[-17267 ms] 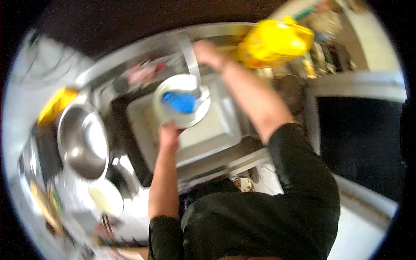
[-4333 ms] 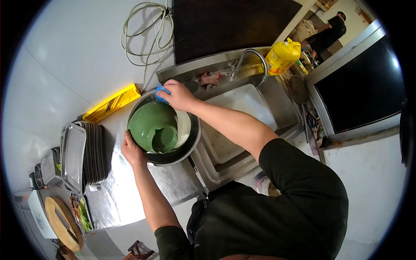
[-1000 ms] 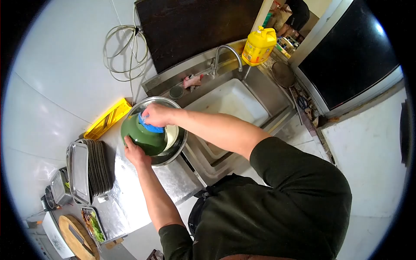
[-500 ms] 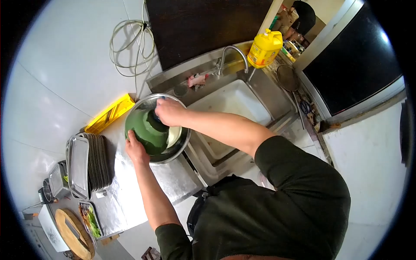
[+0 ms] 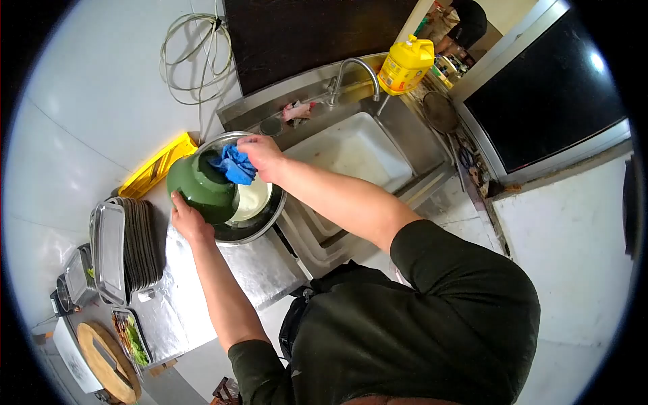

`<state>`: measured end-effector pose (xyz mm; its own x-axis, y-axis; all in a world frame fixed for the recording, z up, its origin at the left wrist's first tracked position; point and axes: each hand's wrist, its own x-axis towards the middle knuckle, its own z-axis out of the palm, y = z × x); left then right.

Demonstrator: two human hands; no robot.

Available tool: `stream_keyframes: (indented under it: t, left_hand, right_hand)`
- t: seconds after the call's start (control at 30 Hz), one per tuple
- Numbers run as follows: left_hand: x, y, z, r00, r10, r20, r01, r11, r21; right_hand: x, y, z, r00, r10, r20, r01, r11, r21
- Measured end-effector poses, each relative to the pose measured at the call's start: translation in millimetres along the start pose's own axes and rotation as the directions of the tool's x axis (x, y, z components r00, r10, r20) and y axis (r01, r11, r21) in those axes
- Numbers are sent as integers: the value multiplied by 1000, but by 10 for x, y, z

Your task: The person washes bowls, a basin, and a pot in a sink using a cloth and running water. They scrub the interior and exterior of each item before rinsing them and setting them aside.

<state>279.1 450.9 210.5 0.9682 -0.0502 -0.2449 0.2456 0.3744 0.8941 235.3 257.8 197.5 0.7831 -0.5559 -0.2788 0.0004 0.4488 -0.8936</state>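
My left hand (image 5: 191,221) grips the near-left side of a glossy green bowl (image 5: 197,192), which is tilted over a round steel basin (image 5: 260,231). A crumpled blue cloth (image 5: 235,166) is bunched in my right hand (image 5: 264,159), whose fingers close on it at the upper right of the bowl. The cloth overlaps the bowl's edge in this view. Something pale and whitish (image 5: 252,201) shows inside the basin, partly covered by the bowl.
Right of the basin is a steel sink (image 5: 425,152) with a curved faucet (image 5: 358,62) and a white tub (image 5: 364,138). A yellow jug (image 5: 406,65) stands behind it. Stacked metal trays (image 5: 138,243), a yellow rack (image 5: 158,165) and a round chopping board (image 5: 101,358) lie left.
The green bowl has shifted left and tipped, uncovering more of the whitish part in the basin. My right hand has drawn back from inside the bowl, and the blue cloth is now plainly visible.
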Motion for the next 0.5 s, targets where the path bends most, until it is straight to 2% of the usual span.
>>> stream_keyframes:
  t: [0.07,0.17,0.2,0.3,0.33,0.43,0.47,0.5]
  left_hand:
    - [-60,4,27,997,-72,-14,69,985,-161]
    - [-94,-28,45,994,-85,72,101,961,-258]
    - [-96,-32,47,993,-73,95,96,961,-259]
    - [-52,-34,55,991,-40,126,71,965,-252]
    - [-35,-36,51,993,-38,116,65,970,-235]
    - [-55,31,82,995,-7,104,25,985,-169]
    - [-87,61,86,995,3,101,12,989,-145]
    - [-108,92,83,995,9,97,1,994,-106]
  right_hand:
    - [-71,-71,9,999,21,-31,-15,983,182]
    - [-106,75,29,998,-50,-42,44,989,-141]
    - [-177,82,30,996,-18,92,29,992,-120]
    - [-364,-34,-27,961,-66,268,154,935,-321]
    - [-459,-108,-4,955,-123,270,224,895,-385]
    - [-287,-15,-59,976,51,210,56,880,-473]
    - [-229,35,-90,982,1,191,95,865,-492]
    - [-326,-70,-63,990,11,139,50,902,-429]
